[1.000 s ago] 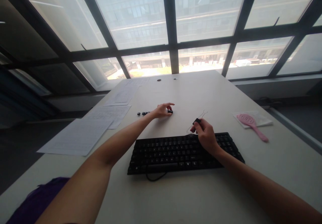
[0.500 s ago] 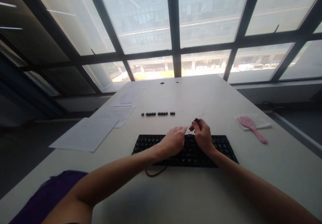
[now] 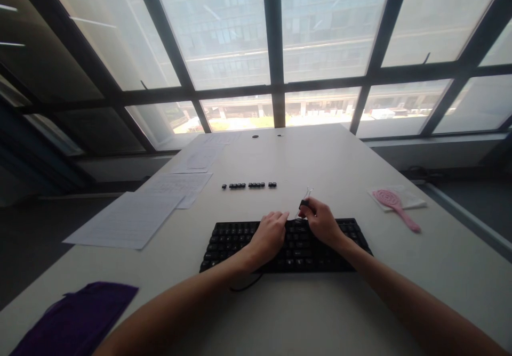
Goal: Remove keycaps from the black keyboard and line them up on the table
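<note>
A black keyboard [image 3: 232, 239] lies across the desk in front of me, its cable coming out at the near edge. My right hand [image 3: 320, 220] is closed on a wire keycap puller [image 3: 304, 203] with a black handle, held over the keyboard's back edge. Thin wires stick out at both ends of the puller. My left hand [image 3: 271, 232] lies on the middle of the keyboard with fingers stretched forward, covering some keys, and appears to hold nothing. Beyond the keyboard, several loose black keycaps [image 3: 256, 185] are lined up in small groups.
Printed sheets of paper [image 3: 124, 220] spread along the left side of the desk [image 3: 320, 159]. A pink hairbrush [image 3: 394, 205] rests on a clear plastic bag [image 3: 416, 202] at the right. Purple cloth [image 3: 80, 318] lies at the near left. Tall windows stand behind the desk.
My left hand has drawn away from the puller, back and to the left, and its fingers have straightened. The right hand still holds the puller, now turned more upright. The view has shifted slightly.
</note>
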Motion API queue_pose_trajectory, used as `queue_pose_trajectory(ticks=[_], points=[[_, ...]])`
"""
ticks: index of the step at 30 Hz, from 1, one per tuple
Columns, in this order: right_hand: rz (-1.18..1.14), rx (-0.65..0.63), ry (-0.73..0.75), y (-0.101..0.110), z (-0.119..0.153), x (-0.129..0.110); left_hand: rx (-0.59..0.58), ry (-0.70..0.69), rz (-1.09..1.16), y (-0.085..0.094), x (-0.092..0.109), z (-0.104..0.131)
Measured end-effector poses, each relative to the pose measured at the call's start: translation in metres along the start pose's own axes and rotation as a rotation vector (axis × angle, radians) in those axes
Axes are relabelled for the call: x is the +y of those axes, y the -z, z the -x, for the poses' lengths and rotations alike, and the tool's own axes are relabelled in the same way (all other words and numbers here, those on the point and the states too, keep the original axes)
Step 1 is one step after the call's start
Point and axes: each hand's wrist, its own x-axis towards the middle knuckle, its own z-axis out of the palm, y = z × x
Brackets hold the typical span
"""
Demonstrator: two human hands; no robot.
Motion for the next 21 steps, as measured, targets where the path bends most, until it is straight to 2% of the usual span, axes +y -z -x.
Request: queue_pose_trajectory(ticks=[4, 7, 11, 16, 21], points=[[0.064, -0.064, 0.034, 0.001, -0.002, -0.006, -0.040, 0.018, -0.031, 0.002, 0.003, -0.006], [0.137, -0.115, 0.069, 0.000, -0.001, -0.007, -0.051, -0.006, 0.027, 0.003, 0.006, -0.017], [0.251, -0.102, 0.113, -0.003, 0.004, -0.008, 0.037, -0.022, 0.224, 0.000, 0.008, -0.029], [0.360, -0.090, 0.241, -0.004, 0.011, -0.009, 0.119, -0.053, 0.348, -0.001, 0.011, -0.026], [0.190, 0.013, 0.050, -0.002, 0.011, -0.002, 0.100, -0.067, 0.407, -0.001, 0.011, -0.024]])
